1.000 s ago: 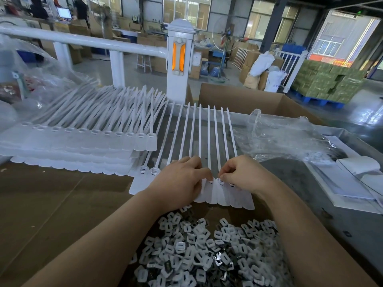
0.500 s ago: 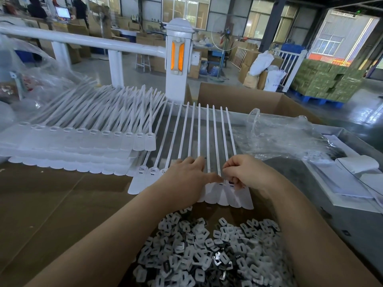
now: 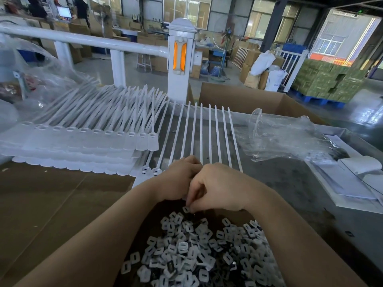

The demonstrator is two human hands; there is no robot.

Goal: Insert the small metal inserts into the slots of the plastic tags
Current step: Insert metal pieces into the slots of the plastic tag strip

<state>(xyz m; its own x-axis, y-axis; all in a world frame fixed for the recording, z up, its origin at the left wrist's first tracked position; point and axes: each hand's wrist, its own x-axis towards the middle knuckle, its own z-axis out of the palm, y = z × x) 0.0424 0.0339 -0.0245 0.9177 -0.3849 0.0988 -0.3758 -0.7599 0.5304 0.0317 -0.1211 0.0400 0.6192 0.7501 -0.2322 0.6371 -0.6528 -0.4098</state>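
Right hand [image 3: 215,183], fingers [image 3: 191,201] curled, pinching one small insert [image 3: 186,209] above the insert pile [image 3: 199,253]. Left hand [image 3: 178,179] just beside it, over the tag row [image 3: 199,137] on the surface [image 3: 290,183]; left finger state not discernible. Stacked tags [image 3: 83,141] at left.

Inserts [image 3: 199,253] lie heaped before the right grip [image 3: 217,187]; tags [image 3: 209,133] fan out behind it, stacked tags [image 3: 83,139] to its left.
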